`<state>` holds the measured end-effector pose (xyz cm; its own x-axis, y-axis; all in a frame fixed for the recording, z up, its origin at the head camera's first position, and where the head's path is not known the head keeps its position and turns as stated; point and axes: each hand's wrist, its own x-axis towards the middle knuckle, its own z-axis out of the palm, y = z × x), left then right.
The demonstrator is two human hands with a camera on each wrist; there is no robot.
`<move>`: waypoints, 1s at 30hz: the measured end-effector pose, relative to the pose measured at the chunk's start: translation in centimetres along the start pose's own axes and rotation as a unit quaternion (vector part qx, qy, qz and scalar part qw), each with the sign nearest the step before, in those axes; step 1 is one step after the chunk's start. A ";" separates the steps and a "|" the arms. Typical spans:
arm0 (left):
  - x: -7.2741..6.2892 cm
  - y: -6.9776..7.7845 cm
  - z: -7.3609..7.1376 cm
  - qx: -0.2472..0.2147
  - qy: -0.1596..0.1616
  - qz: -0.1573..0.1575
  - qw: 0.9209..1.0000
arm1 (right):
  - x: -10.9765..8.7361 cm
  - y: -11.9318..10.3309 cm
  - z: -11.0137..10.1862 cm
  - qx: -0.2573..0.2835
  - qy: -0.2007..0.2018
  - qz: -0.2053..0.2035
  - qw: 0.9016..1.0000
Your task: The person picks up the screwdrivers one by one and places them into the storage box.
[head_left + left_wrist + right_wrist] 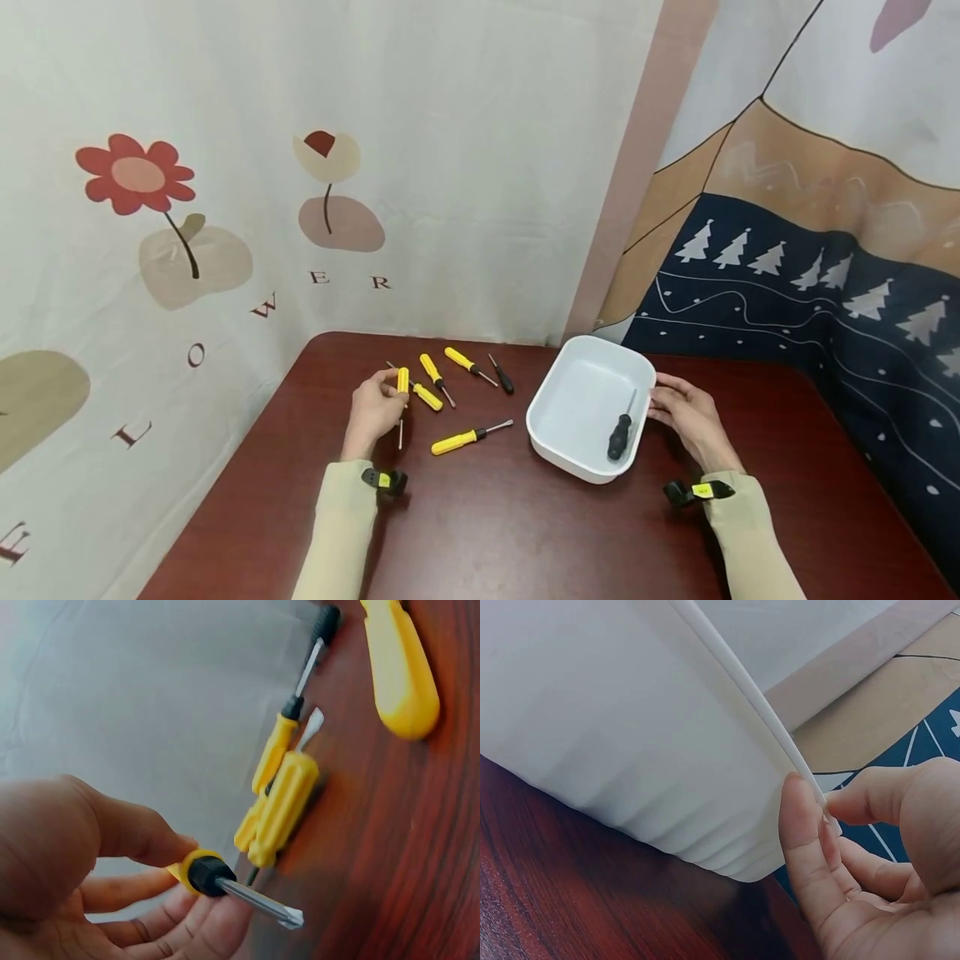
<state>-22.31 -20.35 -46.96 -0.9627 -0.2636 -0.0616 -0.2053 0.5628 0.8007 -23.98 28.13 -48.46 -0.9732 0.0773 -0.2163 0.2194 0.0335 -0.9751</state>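
Note:
My left hand [372, 412] holds a yellow-handled screwdriver [403, 381] upright between thumb and fingers, shaft pointing down. Its black collar [208, 875] and cross-shaped tip show in the left wrist view. With thumb and fingers, my right hand [696, 421] pinches the right rim of a white plastic tub [581, 400]. The tub's outer wall [645, 742] fills much of the right wrist view. Inside the tub lies a black-handled screwdriver [619, 437]. Closest to the left hand on the table is another yellow screwdriver [427, 397], partly hidden behind the held one.
Other yellow screwdrivers [453, 442] [432, 371] [461, 360] and a small black screwdriver [506, 383] lie between the left hand and the tub. A printed curtain [465, 167] hangs behind the dark red table [480, 533].

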 end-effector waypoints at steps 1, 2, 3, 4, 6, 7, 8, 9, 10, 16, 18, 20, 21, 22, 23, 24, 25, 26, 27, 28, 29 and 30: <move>-0.1 0.1 0.1 -0.012 0.002 0.007 1.000 | 0.0 0.0 0.0 0.000 0.000 -0.002 1.000; -0.1 0.2 0.2 -0.024 0.004 0.015 1.000 | 0.0 0.0 0.0 -0.001 -0.001 -0.004 1.000; -0.1 0.3 0.3 -0.035 0.005 0.024 0.999 | 0.1 0.0 0.0 0.001 -0.001 -0.007 1.000; -0.1 0.5 0.4 -0.045 0.006 0.031 0.998 | 0.1 0.0 0.0 0.003 -0.001 -0.010 1.000; -0.2 0.8 0.7 -0.066 0.004 0.041 0.997 | 0.2 0.0 0.0 0.006 0.000 -0.014 1.000; -0.2 0.9 0.8 -0.074 0.002 0.043 0.996 | 0.2 0.1 -0.1 0.007 0.000 -0.015 1.000; -0.2 1.1 0.9 -0.080 -0.001 0.045 0.996 | 0.3 0.1 -0.1 0.007 -0.001 -0.016 1.000; -0.3 1.2 1.0 -0.085 -0.003 0.044 0.995 | 0.3 0.2 -0.1 0.008 -0.002 -0.016 1.000; -0.3 1.4 1.1 -0.090 -0.004 0.042 0.995 | 0.3 0.2 -0.2 0.008 -0.002 -0.014 1.000; -0.6 1.9 1.6 -0.109 -0.011 0.037 0.993 | 0.2 0.6 -0.2 0.008 -0.004 -0.012 1.000; -0.8 1.9 1.7 -0.111 -0.012 0.036 0.993 | 0.2 0.6 -0.1 0.005 -0.006 -0.011 1.000; -0.9 2.0 1.9 -0.114 -0.015 0.036 0.993 | 0.1 0.6 0.0 0.002 -0.006 -0.011 1.000; -1.0 2.0 1.9 -0.118 -0.016 0.037 0.992 | 0.1 0.6 0.1 -0.001 -0.006 -0.010 1.000; -1.1 2.1 2.0 -0.123 -0.017 0.038 0.992 | 0.1 0.6 0.1 -0.003 -0.007 -0.011 1.000; -1.2 2.2 2.1 -0.126 -0.019 0.041 0.991 | 0.1 0.6 0.2 -0.005 -0.006 -0.012 1.000; -1.2 2.4 2.3 -0.129 -0.021 0.044 0.990 | 0.1 0.6 0.2 -0.006 -0.006 -0.013 1.000; -1.2 2.5 2.4 -0.134 -0.022 0.046 0.990 | 0.2 0.6 0.1 -0.007 -0.005 -0.013 1.000; -1.3 2.8 2.6 -0.135 -0.024 0.049 0.989 | 0.2 0.6 0.1 -0.008 -0.004 -0.013 1.000; -1.4 3.0 2.7 -0.137 -0.026 0.051 0.989 | 0.2 0.6 0.1 -0.009 -0.003 -0.014 1.000; -1.4 3.2 2.9 -0.139 -0.027 0.055 0.988 | 0.2 0.5 0.0 -0.009 -0.003 -0.015 1.000; -1.5 3.4 3.0 -0.138 -0.028 0.058 0.988 | 0.2 0.5 0.0 -0.008 -0.003 -0.015 1.000; -1.5 3.7 3.2 -0.140 -0.030 0.060 0.988 | 0.2 0.4 -0.1 -0.008 -0.002 -0.016 1.000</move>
<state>-22.16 -15.38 -45.81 -0.9877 -0.1558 0.0158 -0.0397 0.3469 0.9371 -24.05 28.23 -48.93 -0.9803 0.0711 -0.1844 0.1882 0.0513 -0.9808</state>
